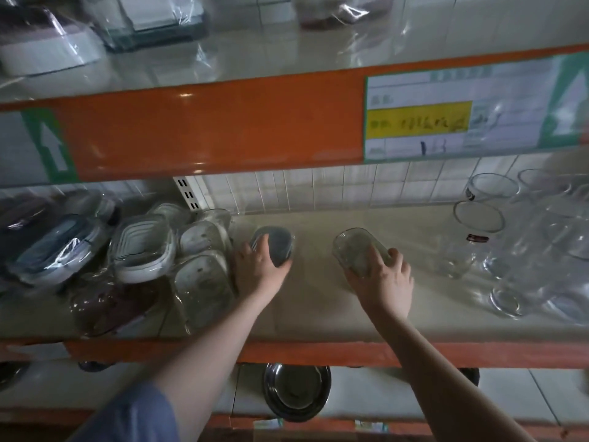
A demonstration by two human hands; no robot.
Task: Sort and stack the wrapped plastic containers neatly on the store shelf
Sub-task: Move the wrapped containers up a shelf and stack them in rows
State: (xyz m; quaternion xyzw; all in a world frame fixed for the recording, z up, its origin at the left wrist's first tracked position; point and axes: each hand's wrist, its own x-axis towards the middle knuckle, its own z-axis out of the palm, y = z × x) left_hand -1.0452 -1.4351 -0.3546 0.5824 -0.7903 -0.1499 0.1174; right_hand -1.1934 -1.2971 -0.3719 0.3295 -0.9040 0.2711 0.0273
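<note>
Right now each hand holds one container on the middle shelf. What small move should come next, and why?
Probably slide the grey-lidded container in the left hand a little leftward, against the wrapped containers already grouped there. It stands just beside that group, while the clear container in the right hand sits apart in the bare middle of the shelf.

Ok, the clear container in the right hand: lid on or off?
Off, it seems. The clear container held by the right hand shows an open rim with no lid visible, though blur leaves some doubt.
</note>
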